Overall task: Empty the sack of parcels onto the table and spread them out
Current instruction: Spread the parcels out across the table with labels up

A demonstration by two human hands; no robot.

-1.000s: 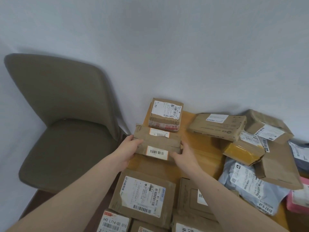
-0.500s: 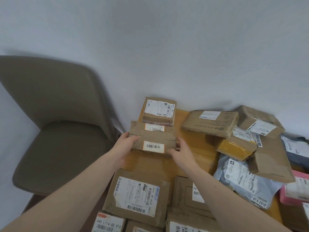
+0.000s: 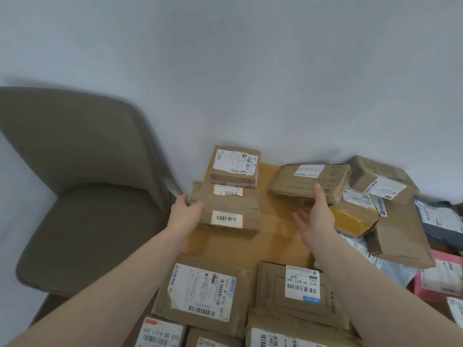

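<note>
A left hand (image 3: 184, 213) gripped a taped cardboard parcel (image 3: 225, 207) on the wooden table (image 3: 275, 236) while the right hand (image 3: 317, 219) hovered, fingers spread and empty.

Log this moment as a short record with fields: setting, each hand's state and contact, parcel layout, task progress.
setting: wooden table against a pale wall, grey-brown chair at its left
left hand: left hand holds the left end of the taped brown box
right hand: right hand open, fingers spread, touching nothing, near the long flat box
layout: brown boxes in loose rows; on the right a pile of overlapping parcels, including a yellow-taped parcel
sack: not in view
progress: parcels out on the table, right-side pile not yet spread
</note>
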